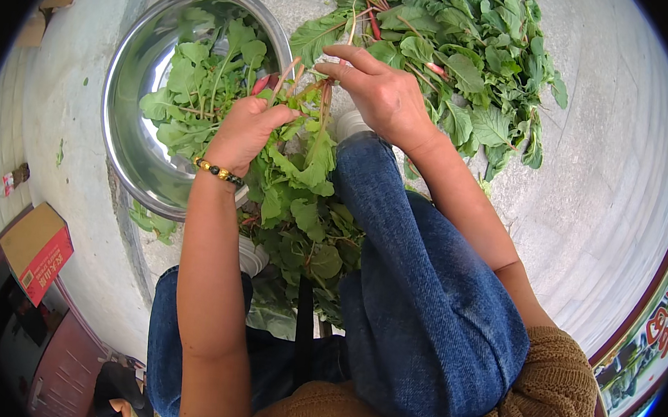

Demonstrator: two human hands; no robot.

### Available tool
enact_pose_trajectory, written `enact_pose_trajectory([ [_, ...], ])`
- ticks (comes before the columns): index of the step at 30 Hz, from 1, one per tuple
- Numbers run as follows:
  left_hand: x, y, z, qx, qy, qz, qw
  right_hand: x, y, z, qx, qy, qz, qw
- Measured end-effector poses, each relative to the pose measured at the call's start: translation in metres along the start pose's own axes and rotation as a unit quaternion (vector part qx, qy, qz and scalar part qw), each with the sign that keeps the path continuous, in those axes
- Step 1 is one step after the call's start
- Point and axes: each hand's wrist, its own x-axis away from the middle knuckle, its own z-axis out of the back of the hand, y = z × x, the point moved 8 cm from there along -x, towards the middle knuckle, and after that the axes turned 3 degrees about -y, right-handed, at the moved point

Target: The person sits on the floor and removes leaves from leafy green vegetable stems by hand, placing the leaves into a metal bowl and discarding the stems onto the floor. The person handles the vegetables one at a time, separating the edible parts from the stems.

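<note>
My left hand (246, 131) is closed around the stems of some leafy radish greens (305, 162), with cut-looking stem ends poking up past the thumb. At the bunch's upper end, my right hand (387, 98) has its fingers around a thin radish plant, whose pale root (353, 25) points upward. Its thumb is hidden. Left of both hands sits a steel basin (124, 151) partly filled with loose greens (193, 88). A red radish (260, 85) shows near the basin's rim, just beyond my left hand.
A large heap of radish plants (475, 61) lies on the concrete floor (598, 141) beyond my right hand. More greens (313, 254) are piled between my knees. Far left are a cardboard box (39, 250) and a plastic bottle (11, 181). Another person (122, 395) appears at lower left.
</note>
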Motion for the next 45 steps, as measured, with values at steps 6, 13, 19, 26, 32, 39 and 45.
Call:
enact_pose_trajectory([
  [6, -0.008, -0.006, 0.003, 0.056, -0.031, 0.001, 0.998, 0.006, 0.0, -0.02, -0.063, -0.098, 0.004, 0.993],
  [13, -0.013, -0.013, 0.012, 0.193, 0.046, -0.017, 0.98, 0.017, 0.024, -0.037, -0.301, -0.133, -0.15, 0.932],
  [19, -0.02, -0.023, -0.006, 0.185, -0.027, 0.027, 0.982, 0.029, 0.037, -0.053, -0.507, -0.069, -0.324, 0.796],
  [26, -0.018, -0.01, -0.032, 0.227, -0.072, 0.042, 0.97, 0.037, 0.051, -0.055, -0.602, 0.042, -0.393, 0.694],
  [32, -0.014, -0.014, -0.039, 0.295, 0.021, 0.073, 0.952, 0.045, 0.063, -0.07, -0.699, 0.086, -0.412, 0.578],
  [39, -0.004, -0.048, -0.023, 0.355, -0.021, 0.088, 0.93, 0.033, 0.08, -0.035, -0.533, 0.059, -0.351, 0.768],
  [45, -0.006, -0.032, -0.015, 0.382, -0.015, 0.078, 0.921, 0.019, 0.043, -0.035, -0.35, -0.031, -0.227, 0.908],
])
